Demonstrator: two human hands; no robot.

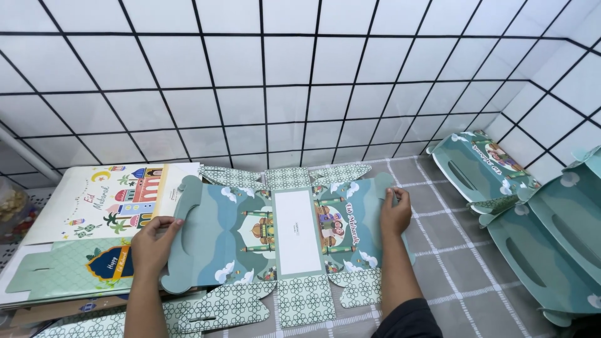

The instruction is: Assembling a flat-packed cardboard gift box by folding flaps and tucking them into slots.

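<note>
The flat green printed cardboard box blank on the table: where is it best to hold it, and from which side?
Hold the flat green printed cardboard box blank by its two curved handle flaps, coming from left and right, probably. It lies unfolded, and the left hand and right hand already pinch those outer edges.

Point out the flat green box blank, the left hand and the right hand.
flat green box blank [282, 235], head view, on its white centre panel.
left hand [152, 241], head view, back of hand.
right hand [394, 213], head view, back of hand.

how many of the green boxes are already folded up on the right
2 that I can tell: one folded box against the back wall tiles, and a larger-looking folded box nearer, at the right edge. The near one may be more than one box overlapping; its lower part is cut off.
</note>
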